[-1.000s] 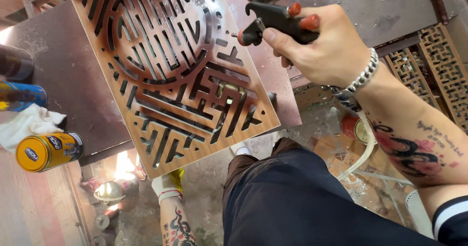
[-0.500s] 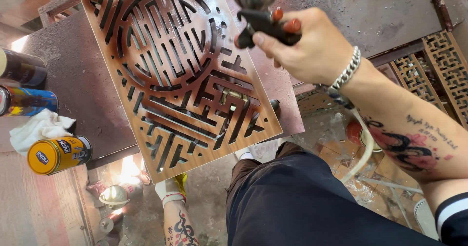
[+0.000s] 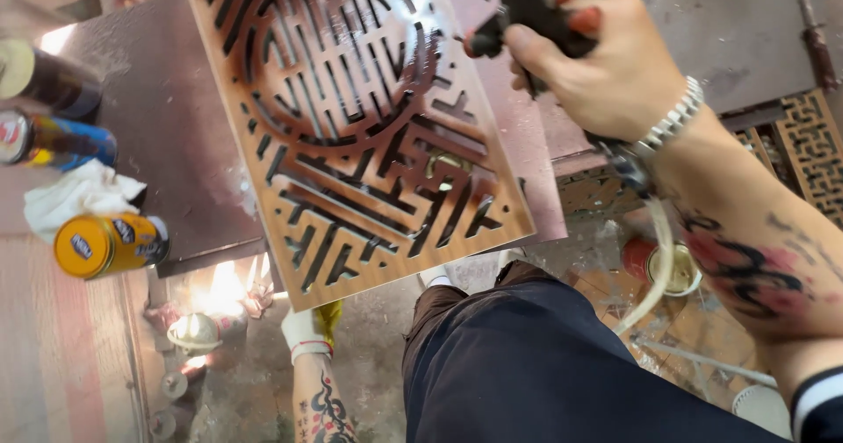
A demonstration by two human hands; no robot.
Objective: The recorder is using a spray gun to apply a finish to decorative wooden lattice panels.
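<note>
**Spraying a fretwork panel evenly**

The right hand was closed around a black spray gun, fingers wrapped on the grip and one over the trigger, the nozzle aimed at the upper middle of the panel. A hose ran down from the gun past the wrist. The panel, brown wood cut through with a round motif and straight bars, lay tilted over the dark bench. The left hand, gloved, sat under the panel's lower edge; its fingers were hidden, so I could not tell how it gripped. Three cans and a white rag lay on the left.

For an even coat, the gun would best be kept square to the face and moving steadily, with the panel turned so the cut edges catch the spray, and the stream kept off the gloved hand.
</note>
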